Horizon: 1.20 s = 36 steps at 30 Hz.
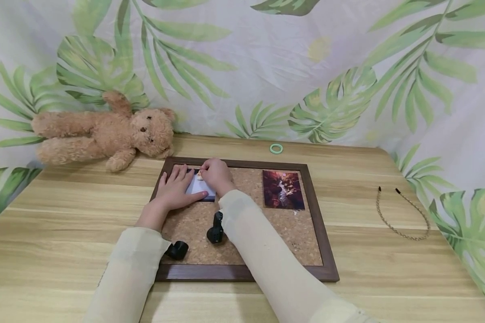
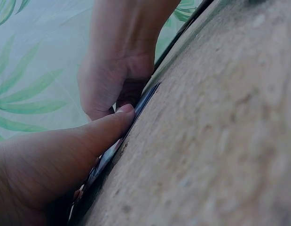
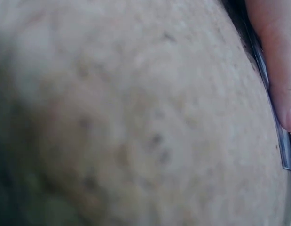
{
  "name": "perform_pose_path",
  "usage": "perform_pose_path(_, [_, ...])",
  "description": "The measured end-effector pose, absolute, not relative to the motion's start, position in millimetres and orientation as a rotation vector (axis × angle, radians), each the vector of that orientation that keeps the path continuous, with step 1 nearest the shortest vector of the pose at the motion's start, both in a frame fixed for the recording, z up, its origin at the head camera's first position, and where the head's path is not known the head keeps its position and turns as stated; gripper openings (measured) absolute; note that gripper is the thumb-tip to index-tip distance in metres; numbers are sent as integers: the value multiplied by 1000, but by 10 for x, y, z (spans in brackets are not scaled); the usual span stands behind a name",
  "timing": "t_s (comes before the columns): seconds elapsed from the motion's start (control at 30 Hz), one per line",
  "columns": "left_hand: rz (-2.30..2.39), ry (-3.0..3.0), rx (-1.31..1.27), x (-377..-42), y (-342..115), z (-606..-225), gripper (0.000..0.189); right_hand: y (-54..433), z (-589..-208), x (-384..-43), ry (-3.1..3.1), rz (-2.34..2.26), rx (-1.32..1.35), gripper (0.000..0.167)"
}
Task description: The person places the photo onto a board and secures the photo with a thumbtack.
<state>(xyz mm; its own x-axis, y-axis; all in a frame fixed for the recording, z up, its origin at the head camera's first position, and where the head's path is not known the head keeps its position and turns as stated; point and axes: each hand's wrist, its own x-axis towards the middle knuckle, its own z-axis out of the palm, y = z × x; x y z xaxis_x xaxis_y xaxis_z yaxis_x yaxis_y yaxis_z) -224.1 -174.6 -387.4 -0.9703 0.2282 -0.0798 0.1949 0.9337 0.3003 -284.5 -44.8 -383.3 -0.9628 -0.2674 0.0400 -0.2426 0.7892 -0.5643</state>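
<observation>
A photo card (image 1: 204, 192) with a dark edge and a pale middle lies on the upper left of a framed corkboard (image 1: 194, 224). My left hand (image 1: 177, 188) presses flat on it, fingers spread and thumb along its lower part. With curled fingers, my right hand (image 1: 217, 174) pinches a small white-and-yellow piece (image 1: 200, 175) against the card's upper part; its exact kind is too small to tell. In the left wrist view, the right hand (image 2: 119, 70) bends down just beyond the left thumb (image 2: 107, 129). The right wrist view shows the card's edge (image 3: 279, 136) beside a left-hand finger.
A dark red picture (image 1: 283, 190) is on the board's right side. Black wrist devices (image 1: 215, 231) hang over the cork. A teddy bear (image 1: 109, 130) lies at the back left, a green ring (image 1: 276, 148) behind the board, a chain (image 1: 400, 231) to the right on the wooden table (image 1: 368, 278).
</observation>
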Motion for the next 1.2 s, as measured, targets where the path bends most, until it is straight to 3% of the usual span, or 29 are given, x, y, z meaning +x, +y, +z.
perform_pose_path(1.2, [456,2943,315,-2248,-1748,-3866,87,-413,-3946,-2836,2912,-1197,-363,12])
